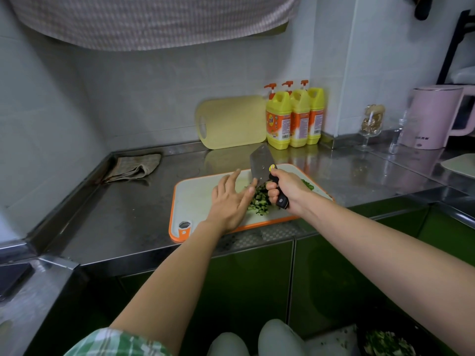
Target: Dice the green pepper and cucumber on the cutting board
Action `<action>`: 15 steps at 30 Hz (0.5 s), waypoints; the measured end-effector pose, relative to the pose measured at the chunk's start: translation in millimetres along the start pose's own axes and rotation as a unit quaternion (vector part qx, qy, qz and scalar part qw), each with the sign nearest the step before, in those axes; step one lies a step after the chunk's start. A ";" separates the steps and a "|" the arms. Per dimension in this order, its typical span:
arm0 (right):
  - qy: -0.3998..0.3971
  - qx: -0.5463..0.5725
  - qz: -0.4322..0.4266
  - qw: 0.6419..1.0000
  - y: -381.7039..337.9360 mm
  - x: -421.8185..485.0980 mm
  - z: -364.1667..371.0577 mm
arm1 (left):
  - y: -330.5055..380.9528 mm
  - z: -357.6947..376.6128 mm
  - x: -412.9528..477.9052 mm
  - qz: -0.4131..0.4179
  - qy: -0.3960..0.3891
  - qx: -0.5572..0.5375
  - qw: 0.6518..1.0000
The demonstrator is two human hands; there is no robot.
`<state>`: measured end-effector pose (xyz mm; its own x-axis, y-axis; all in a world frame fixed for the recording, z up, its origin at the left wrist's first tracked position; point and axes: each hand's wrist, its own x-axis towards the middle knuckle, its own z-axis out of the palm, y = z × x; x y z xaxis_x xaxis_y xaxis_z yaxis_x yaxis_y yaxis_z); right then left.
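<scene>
steel counter [133, 201] | right hand [288, 187] grips cleaver [262, 163] | left hand [228, 199] flat

diced cucumber [259, 202] — partly hidden | dark bowl [359, 341] — cut by edge

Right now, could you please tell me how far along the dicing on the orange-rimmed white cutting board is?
Done: a pile of dark-green dice lies on the orange-rimmed white cutting board, more green bits beyond the right hand. In hand: the right hand grips the black-handled steel cleaver over the pile; the left hand, fingers straight, is beside it. Left: no uncut pepper or cucumber shows, so probably tidying cuts.
</scene>
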<state>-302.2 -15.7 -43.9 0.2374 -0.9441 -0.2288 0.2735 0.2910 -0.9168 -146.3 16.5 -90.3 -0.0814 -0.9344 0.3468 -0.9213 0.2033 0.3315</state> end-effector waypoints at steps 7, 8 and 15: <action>-0.009 -0.008 0.000 1.000 -0.2 -1.1 -0.5 | 4.0 -5.3 1.6 -0.020 0.011 -0.010 1.000; -0.013 -0.012 0.001 1.000 0.1 -2.1 -0.3 | 6.9 -5.3 3.0 -0.009 0.006 -0.008 1.000; -0.027 -0.042 -0.008 0.999 1.0 -6.8 -2.7 | 0.2 -1.8 6.9 -0.090 0.037 -0.005 0.995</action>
<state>-306.1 -9.4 -44.1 0.2843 -0.9380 -0.1984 0.1998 0.2604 -0.9446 -146.3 10.6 -86.3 0.1134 -0.9321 0.3439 -0.9147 0.0372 0.4024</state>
